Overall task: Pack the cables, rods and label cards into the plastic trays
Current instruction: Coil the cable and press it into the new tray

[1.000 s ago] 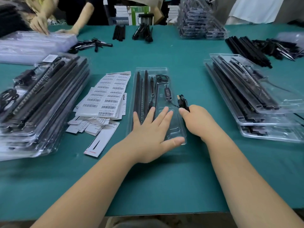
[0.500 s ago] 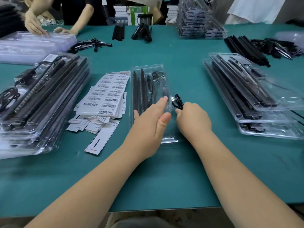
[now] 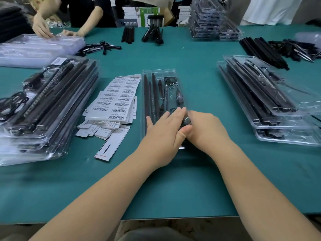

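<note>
Now right hand [image 3: 205, 131] has brought its pinched cable plug [image 3: 186, 121] into the tray [image 3: 159, 73]; left hand [image 3: 163, 133], flat, steadies it. Cable nearly seated.

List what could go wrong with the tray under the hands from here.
1. The right hand is tucking a black cable at the edge of the clear tray; a loop may stick out.
2. The left hand presses on the rods; the light tray could slide.
3. The label cards sit close beside it and could scatter.

Glossy clear plastic tray [image 3: 159, 73] on matt teal table [image 3: 173, 188]; paper label cards [image 3: 114, 100].
</note>
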Action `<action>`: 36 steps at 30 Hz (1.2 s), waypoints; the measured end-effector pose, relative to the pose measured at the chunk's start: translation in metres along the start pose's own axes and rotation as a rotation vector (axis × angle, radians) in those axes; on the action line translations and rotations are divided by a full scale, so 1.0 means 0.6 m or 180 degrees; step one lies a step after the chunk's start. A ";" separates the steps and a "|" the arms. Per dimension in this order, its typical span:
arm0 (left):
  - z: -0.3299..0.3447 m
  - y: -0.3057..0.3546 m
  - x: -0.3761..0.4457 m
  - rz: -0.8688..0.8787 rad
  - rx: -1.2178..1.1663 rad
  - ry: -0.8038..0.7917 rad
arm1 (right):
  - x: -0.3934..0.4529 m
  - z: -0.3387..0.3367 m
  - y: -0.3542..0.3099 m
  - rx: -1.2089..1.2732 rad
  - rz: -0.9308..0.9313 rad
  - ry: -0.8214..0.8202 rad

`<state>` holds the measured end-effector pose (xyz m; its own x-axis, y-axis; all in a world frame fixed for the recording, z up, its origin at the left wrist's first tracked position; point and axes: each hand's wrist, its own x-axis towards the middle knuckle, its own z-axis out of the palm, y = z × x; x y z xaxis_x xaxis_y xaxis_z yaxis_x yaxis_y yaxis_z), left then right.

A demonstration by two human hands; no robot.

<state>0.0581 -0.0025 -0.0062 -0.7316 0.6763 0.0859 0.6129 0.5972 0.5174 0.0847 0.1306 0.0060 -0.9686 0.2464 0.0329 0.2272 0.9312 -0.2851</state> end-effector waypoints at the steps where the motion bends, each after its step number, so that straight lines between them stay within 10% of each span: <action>1: 0.000 0.000 0.001 0.0001 0.0026 -0.0010 | 0.002 0.000 0.002 0.0010 0.0061 0.0066; 8: 0.002 -0.001 0.005 -0.0004 0.0401 -0.0242 | 0.007 0.009 0.009 0.0679 0.0449 0.0568; 18: 0.005 -0.002 0.012 -0.0015 0.0841 -0.0538 | 0.000 -0.024 0.055 0.1122 0.0012 -0.0929; 31: 0.012 -0.001 0.014 0.0031 0.1377 -0.0616 | 0.012 -0.021 0.075 0.2892 0.0898 -0.0502; 36: 0.017 -0.005 0.016 0.0090 0.1449 -0.0502 | 0.007 -0.018 0.071 0.2412 0.0711 -0.0839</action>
<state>0.0526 0.0066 -0.0158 -0.6801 0.7311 -0.0537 0.7261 0.6819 0.0882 0.0913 0.1742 0.0043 -0.9221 0.2453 -0.2994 0.3786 0.4114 -0.8291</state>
